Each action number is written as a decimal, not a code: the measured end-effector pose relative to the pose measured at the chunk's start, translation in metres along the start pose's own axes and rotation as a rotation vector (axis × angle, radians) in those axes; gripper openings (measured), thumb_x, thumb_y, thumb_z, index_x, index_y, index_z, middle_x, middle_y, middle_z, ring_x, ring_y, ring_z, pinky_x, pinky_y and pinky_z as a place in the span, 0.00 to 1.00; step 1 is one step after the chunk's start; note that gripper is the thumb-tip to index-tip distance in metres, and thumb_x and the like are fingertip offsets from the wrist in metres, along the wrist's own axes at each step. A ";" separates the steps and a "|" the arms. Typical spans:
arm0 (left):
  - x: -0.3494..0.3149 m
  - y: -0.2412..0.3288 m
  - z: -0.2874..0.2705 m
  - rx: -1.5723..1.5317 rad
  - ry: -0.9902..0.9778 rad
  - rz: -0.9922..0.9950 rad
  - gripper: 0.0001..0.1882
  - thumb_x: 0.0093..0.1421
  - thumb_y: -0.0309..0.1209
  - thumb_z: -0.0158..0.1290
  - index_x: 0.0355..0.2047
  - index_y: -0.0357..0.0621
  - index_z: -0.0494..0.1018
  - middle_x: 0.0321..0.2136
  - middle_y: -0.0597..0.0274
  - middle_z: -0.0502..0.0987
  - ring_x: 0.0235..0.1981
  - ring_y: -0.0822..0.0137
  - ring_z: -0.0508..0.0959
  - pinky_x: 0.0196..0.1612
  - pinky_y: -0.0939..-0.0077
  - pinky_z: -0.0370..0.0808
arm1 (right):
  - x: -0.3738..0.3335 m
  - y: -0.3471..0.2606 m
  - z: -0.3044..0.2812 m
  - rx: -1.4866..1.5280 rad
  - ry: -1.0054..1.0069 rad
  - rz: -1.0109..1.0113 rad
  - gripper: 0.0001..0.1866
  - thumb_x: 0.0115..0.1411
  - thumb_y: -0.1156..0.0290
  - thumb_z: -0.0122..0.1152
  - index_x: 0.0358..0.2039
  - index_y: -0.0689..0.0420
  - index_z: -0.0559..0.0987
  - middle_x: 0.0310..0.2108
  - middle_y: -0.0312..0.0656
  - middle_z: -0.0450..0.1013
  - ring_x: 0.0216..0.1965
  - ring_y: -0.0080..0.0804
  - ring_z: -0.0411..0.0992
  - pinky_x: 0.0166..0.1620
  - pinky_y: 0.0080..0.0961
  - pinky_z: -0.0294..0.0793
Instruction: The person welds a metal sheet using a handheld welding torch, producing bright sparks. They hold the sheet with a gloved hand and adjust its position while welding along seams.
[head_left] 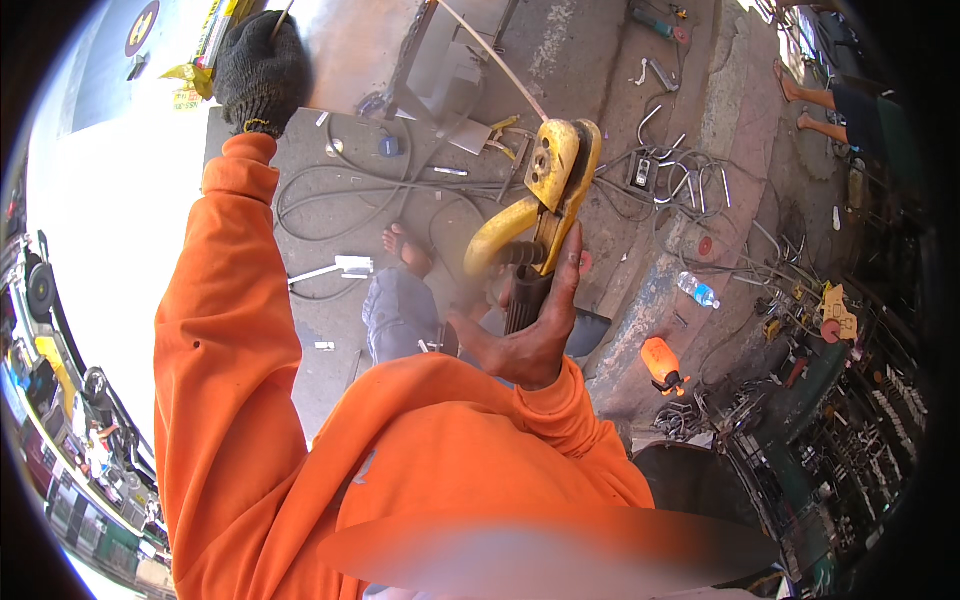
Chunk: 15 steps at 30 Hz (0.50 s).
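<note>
Yellow power tool [545,200] sits in the right hand [530,335], which is clenched around its dark grip [522,300]; the thumb runs up the right side of the handle toward the yellow body. From that hand the tool's long axis rises up and slightly to the right, ending in a rounded yellow head [560,155] well above the knuckles, with a curved yellow guard looping out to the left of the grip. A thin pale rod or wire [495,60] leaves the head and slants up and to the left, away from the right hand and toward the left one. The left hand [262,70], in a dark knitted glove, is raised far up and to the left, at the end of an orange sleeve [225,300]; it is closed around something thin, though what it grips is too small to tell. So the right hand is the one on the tool, and the left is well apart from it, across the line of the rod. Below the hands lie cables [340,190] on concrete ground
</note>
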<state>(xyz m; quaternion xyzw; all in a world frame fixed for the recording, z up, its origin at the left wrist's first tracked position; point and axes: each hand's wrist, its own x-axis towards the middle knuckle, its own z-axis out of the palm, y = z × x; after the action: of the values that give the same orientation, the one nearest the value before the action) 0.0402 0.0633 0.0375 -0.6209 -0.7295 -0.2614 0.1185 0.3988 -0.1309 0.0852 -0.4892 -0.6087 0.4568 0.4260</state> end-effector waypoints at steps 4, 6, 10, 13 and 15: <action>0.000 0.002 -0.001 -0.002 -0.004 -0.008 0.17 0.65 0.42 0.54 0.45 0.45 0.83 0.46 0.49 0.82 0.49 0.46 0.81 0.56 0.57 0.75 | 0.000 0.003 0.001 -0.004 0.011 -0.005 0.70 0.41 0.67 0.84 0.73 0.74 0.42 0.58 0.64 0.69 0.52 0.44 0.78 0.38 0.25 0.82; -0.001 0.000 0.000 -0.005 0.000 0.008 0.17 0.65 0.42 0.54 0.44 0.45 0.83 0.46 0.49 0.82 0.49 0.46 0.81 0.56 0.57 0.75 | 0.001 0.003 0.002 0.018 0.011 0.007 0.70 0.41 0.67 0.83 0.73 0.74 0.42 0.58 0.64 0.69 0.51 0.44 0.78 0.39 0.25 0.82; 0.001 -0.008 0.007 0.127 -0.019 0.033 0.18 0.66 0.45 0.55 0.46 0.46 0.81 0.45 0.49 0.82 0.48 0.46 0.81 0.53 0.57 0.77 | 0.003 -0.002 0.002 0.048 -0.022 0.036 0.68 0.43 0.70 0.81 0.73 0.74 0.41 0.58 0.64 0.70 0.54 0.48 0.77 0.48 0.31 0.82; -0.001 -0.012 0.011 0.101 0.064 0.088 0.20 0.67 0.47 0.55 0.47 0.45 0.81 0.44 0.48 0.82 0.46 0.45 0.81 0.50 0.56 0.78 | 0.009 -0.004 0.002 0.089 -0.048 -0.048 0.66 0.46 0.74 0.78 0.73 0.74 0.38 0.57 0.63 0.72 0.56 0.50 0.77 0.56 0.36 0.78; -0.002 -0.012 0.012 0.103 0.061 0.087 0.20 0.67 0.48 0.55 0.47 0.45 0.81 0.44 0.48 0.82 0.46 0.45 0.82 0.51 0.55 0.78 | 0.012 -0.005 0.002 0.117 -0.073 -0.078 0.65 0.47 0.76 0.76 0.73 0.73 0.36 0.56 0.63 0.73 0.57 0.51 0.77 0.59 0.38 0.76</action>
<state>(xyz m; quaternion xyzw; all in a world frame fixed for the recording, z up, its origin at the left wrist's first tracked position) 0.0303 0.0667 0.0238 -0.6368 -0.7104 -0.2370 0.1834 0.3934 -0.1198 0.0907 -0.4224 -0.6147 0.4920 0.4491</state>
